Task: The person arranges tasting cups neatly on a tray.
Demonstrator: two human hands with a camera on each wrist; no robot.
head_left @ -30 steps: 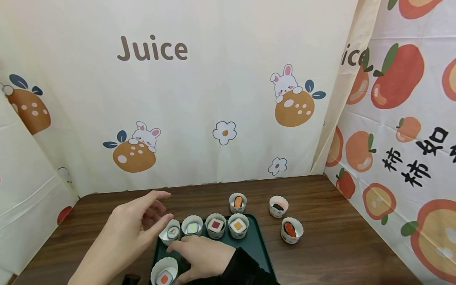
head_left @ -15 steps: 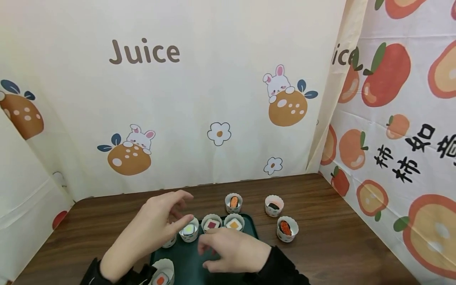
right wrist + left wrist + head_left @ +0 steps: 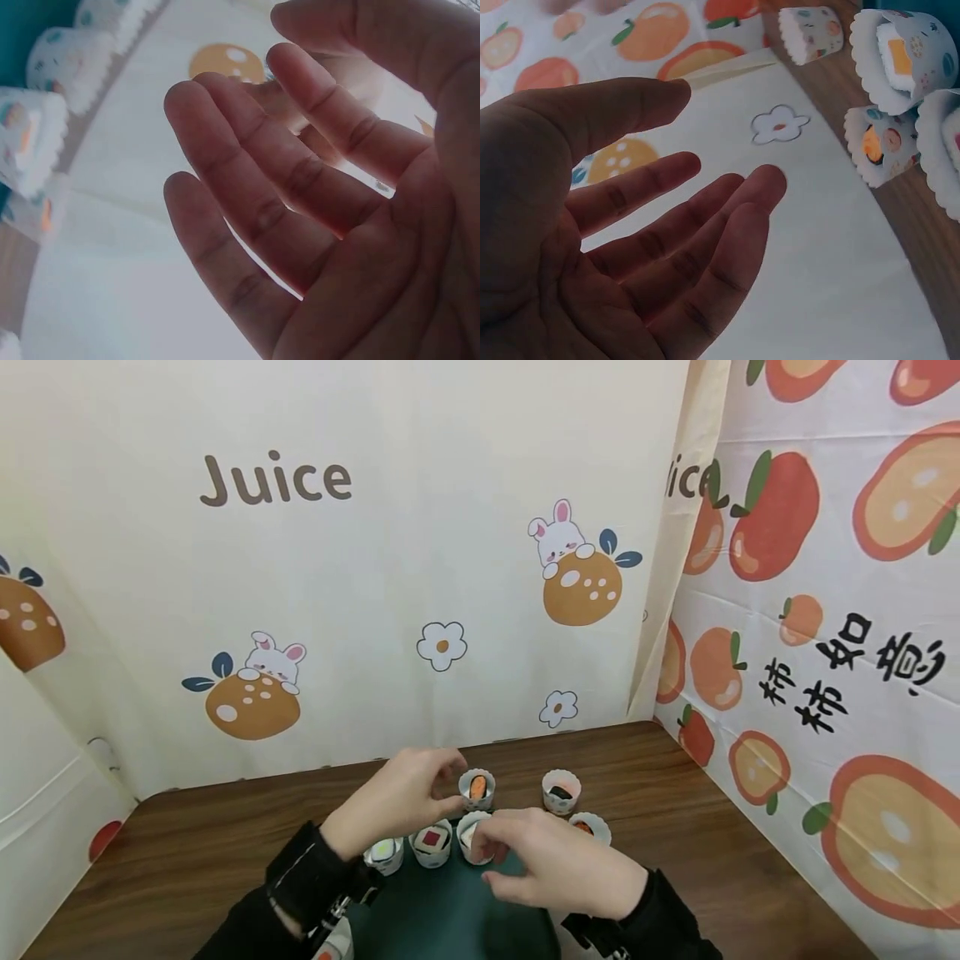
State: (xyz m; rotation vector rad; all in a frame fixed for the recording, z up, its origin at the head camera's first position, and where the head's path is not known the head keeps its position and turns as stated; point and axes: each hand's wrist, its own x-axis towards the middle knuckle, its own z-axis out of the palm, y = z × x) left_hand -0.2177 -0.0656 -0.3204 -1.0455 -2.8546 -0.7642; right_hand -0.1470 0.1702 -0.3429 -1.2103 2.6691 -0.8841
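head: right hand (image 3: 558, 862) bent, seemingly hovering

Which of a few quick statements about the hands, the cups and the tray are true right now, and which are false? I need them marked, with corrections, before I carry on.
1. The left hand grips a cup. False: it holds nothing.
2. The right hand holds nothing. True.
3. The tray is bright red. False: it is dark green.
4. The cup just beyond the tray's far edge has an orange piece in it. True.
5. The cup with the dark red square stands off the tray. False: it stands on the tray.
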